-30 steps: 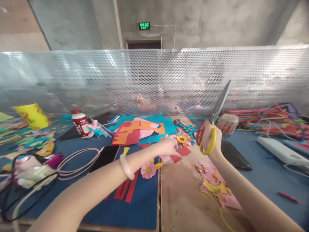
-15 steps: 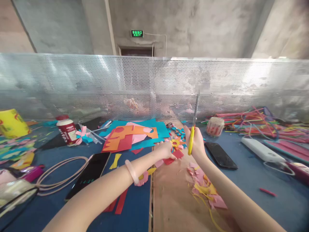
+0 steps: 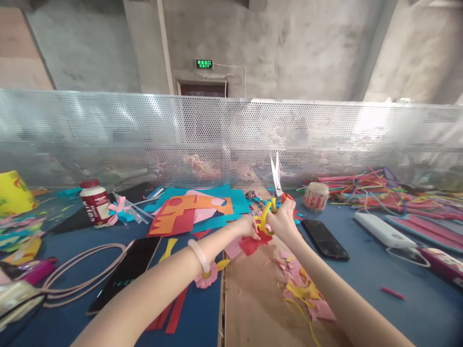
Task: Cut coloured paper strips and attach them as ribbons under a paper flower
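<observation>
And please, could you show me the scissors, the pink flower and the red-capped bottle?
Scissors (image 3: pixel 278 187), head view: where the blades meet.
Pink flower (image 3: pixel 208 282), head view: its petals.
Red-capped bottle (image 3: pixel 96 206), head view: its label.

Scissors (image 3: pixel 277 188) held raised, metal blades parted in a narrow V, tips pointed up and away; yellow and orange-red handle loops partly covered. Red paper (image 3: pixel 254 246), uneven-edged, seen at the wooden strip (image 3: pixel 249 308) near the yellow loop; whether lifted cannot be told.

A smooth, pale pink bangle (image 3: pixel 200 254) rings the bare left wrist (image 3: pixel 220 240).
</observation>
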Tool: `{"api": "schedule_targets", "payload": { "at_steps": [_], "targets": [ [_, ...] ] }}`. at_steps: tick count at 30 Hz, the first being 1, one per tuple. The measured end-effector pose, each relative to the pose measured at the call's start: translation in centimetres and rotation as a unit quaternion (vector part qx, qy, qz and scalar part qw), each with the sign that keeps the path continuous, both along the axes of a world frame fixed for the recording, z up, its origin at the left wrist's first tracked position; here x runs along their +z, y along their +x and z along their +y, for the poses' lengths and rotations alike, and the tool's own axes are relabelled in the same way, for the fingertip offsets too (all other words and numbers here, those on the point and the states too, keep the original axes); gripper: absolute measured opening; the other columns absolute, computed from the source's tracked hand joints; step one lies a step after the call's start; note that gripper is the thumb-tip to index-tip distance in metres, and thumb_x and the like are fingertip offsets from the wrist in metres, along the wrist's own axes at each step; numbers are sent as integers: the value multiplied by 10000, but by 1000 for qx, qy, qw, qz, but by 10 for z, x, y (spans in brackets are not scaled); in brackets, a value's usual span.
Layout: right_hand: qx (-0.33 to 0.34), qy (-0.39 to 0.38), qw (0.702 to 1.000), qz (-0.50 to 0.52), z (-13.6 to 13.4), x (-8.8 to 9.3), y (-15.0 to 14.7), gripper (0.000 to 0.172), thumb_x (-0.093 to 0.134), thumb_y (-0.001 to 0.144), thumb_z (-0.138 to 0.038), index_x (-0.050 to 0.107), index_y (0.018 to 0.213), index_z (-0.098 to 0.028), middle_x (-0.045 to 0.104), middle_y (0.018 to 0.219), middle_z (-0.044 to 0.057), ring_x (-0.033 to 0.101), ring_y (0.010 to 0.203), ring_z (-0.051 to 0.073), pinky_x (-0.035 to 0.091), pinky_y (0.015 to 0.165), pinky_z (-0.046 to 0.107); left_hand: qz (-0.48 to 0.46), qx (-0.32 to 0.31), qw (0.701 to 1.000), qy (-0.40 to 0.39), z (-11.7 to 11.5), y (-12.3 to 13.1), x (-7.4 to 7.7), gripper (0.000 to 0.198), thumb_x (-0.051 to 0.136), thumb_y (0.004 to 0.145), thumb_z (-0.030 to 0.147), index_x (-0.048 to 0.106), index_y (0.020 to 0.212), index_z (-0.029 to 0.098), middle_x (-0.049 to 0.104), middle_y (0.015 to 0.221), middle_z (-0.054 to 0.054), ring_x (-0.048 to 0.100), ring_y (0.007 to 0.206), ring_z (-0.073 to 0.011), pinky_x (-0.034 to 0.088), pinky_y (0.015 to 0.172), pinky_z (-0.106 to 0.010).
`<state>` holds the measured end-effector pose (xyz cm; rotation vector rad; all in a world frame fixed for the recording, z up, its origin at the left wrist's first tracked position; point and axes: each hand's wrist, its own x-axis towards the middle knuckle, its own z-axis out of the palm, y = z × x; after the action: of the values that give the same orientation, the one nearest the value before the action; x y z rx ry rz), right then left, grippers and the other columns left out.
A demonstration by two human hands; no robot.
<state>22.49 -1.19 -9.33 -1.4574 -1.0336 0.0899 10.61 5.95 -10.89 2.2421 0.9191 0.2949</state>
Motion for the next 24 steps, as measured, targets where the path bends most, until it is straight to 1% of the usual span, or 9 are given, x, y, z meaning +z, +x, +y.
{"api": "schedule_targets", "payload": {
  "at_steps": [2,4,7,10,13,15,18,20,24],
  "targets": [
    [38,-11,998,43,0,0,0,388,620,575,-360,343,803,-212,367,884,42,412,927,258,362,861,414,-31,30,999,-27,0,-6,3,172,781,521,233,638,585,160,570,479,37,562,510,-124,419,484,-201],
    [108,-26,989,93,-1,2,0,368,608,643,-439,380,816,-208,370,769,0,441,738,188,407,681,331,-70,67,994,-47,3,-18,9,185,762,581,262,633,650,147,581,508,29,554,484,-114,396,437,-192],
    [241,-40,956,160,-4,5,-1,405,551,726,-565,401,849,-208,309,635,-58,329,504,95,296,470,229,-146,127,980,-53,9,-45,27,218,728,662,305,595,677,132,597,550,7,541,468,-97,395,423,-188],
    [346,-34,914,207,-8,9,-5,455,621,694,-576,413,858,-205,288,617,-76,262,467,54,232,435,195,-213,171,960,-55,17,-74,48,204,682,728,263,560,649,120,638,619,-44,581,515,-101,467,509,-214],
    [409,-40,880,239,-13,11,-12,464,689,675,-535,427,852,-195,269,588,-90,216,456,36,200,414,172,-259,183,947,-47,23,-101,69,153,656,749,235,596,689,107,671,674,-80,619,581,-122,491,569,-236],
    [437,-55,861,254,-17,10,-17,450,700,689,-515,439,861,-191,267,559,-99,186,435,28,165,390,162,-281,191,940,-23,25,-116,81,148,656,744,247,623,704,108,678,694,-76,603,565,-111,464,539,-221],
    [469,-81,836,272,-20,4,-24,433,722,689,-483,456,866,-191,353,564,-83,220,415,21,148,370,153,-310,211,927,21,23,-133,99,151,678,714,264,642,753,123,681,722,-61,582,554,-100,389,458,-193],
    [485,-96,819,293,-21,0,-29,414,718,697,-478,459,848,-193,389,581,-70,233,410,21,145,361,149,-329,220,917,44,18,-142,110,160,681,704,266,640,786,134,688,751,-62,605,606,-115,375,447,-188],
    [509,-113,781,344,-23,-4,-37,410,715,685,-490,466,838,-202,292,565,-82,193,419,34,133,332,142,-365,216,902,83,3,-150,129,138,676,707,260,633,768,143,691,767,-75,648,710,-155,428,472,-198]
  ]
}}
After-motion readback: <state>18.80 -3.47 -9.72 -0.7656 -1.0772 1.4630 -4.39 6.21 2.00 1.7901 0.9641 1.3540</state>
